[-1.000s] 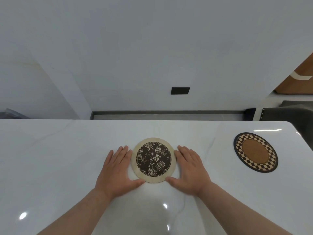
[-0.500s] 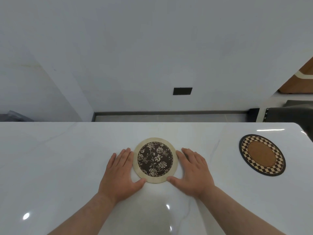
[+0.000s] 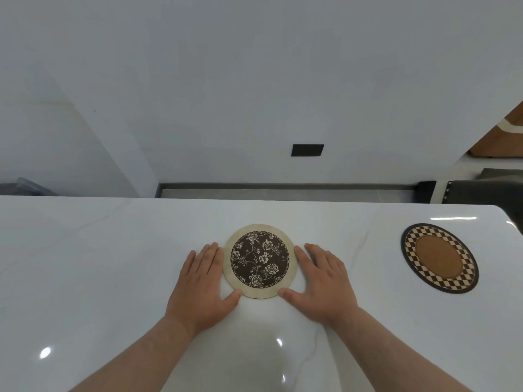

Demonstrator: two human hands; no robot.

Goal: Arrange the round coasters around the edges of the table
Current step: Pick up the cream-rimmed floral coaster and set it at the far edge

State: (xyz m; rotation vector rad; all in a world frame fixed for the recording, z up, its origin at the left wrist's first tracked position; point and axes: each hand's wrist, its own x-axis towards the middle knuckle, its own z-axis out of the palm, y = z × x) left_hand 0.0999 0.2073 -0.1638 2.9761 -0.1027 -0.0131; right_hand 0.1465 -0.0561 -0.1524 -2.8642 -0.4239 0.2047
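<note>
A round coaster with a pale rim and a dark floral centre (image 3: 260,261) lies flat on the white table (image 3: 99,264), a little short of the far edge. My left hand (image 3: 202,281) rests flat on the table against the coaster's left rim, thumb at its near edge. On the other side, my right hand (image 3: 325,281) lies flat in the same way, touching the right rim. Neither hand curls around the coaster. A second round coaster, checkered with a brown centre (image 3: 439,258), sits near the table's right end.
The table's far edge (image 3: 254,200) runs straight across, with a rounded corner at the right (image 3: 501,210). Beyond it are a grey floor strip, a white wall with a black socket plate (image 3: 307,150), and a dark chair (image 3: 492,190) at the right.
The floral coaster has slid slightly toward the far edge between my two flat hands. My view has shifted a little to the left.
</note>
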